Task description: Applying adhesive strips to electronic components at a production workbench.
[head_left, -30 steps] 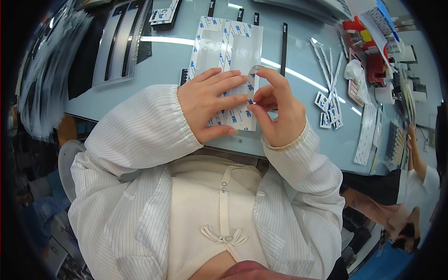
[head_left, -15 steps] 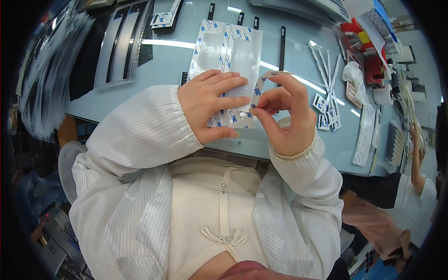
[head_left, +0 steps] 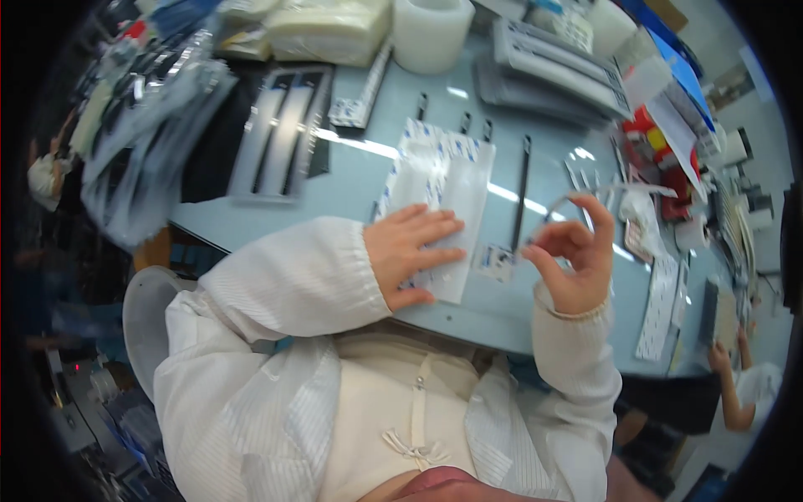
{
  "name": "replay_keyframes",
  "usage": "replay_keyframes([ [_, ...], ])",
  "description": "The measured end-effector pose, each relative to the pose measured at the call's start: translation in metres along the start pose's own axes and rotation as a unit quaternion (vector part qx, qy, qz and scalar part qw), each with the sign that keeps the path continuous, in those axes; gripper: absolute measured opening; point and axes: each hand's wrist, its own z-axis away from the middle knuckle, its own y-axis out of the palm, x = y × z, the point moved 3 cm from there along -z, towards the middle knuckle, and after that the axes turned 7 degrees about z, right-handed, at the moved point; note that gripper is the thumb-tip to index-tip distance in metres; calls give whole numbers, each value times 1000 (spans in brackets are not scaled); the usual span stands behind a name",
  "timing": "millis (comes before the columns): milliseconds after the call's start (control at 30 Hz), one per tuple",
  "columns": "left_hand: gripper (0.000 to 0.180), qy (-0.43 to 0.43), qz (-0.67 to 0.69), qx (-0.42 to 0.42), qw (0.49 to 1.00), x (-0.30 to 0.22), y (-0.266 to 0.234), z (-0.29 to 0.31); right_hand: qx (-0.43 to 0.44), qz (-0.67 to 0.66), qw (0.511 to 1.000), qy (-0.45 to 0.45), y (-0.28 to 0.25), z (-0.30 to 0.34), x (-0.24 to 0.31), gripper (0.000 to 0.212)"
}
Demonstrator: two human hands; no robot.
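My left hand (head_left: 416, 255) lies with fingers spread on a pale, translucent sheet (head_left: 464, 188) that carries blue-printed white adhesive strips along its top and middle. To the right of the sheet, my right hand (head_left: 579, 258) is raised with thumb and fingers closed in a pinch. A thin, curved adhesive tape strip (head_left: 552, 211) loops up from those fingers, smeared by motion. Between that hand and the sheet, a small white piece with blue print (head_left: 497, 263) lies on the table. The sheet's lower left part is hidden under my left hand.
Slim black strips (head_left: 523, 184) lie beyond and right of the sheet. Clear-sleeved panels (head_left: 280, 138) and hanging plastic film (head_left: 159, 159) are at left. Stacked grey trays (head_left: 556, 71) and a white roll (head_left: 431, 33) stand at the back. Another person's arm (head_left: 732, 402) shows at far right.
My right hand has moved right, away from the sheet's edge, with the tape strip. My left hand stays on the sheet. The view has shifted, showing more of the table's far side.
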Motion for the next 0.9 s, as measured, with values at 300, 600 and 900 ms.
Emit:
replay_keyframes([
  [300,70,-3,11,30,999,14,-11,2,-46,-61,996,47,-35,-18,-33,82],
  [600,23,35,30,-256,965,-15,-70,-21,-117,-181,974,73,-24,-32,-11,83],
  [900,28,63,-53,-261,962,-37,-60,-47,-79,-157,981,82,-20,-28,-3,79],
])
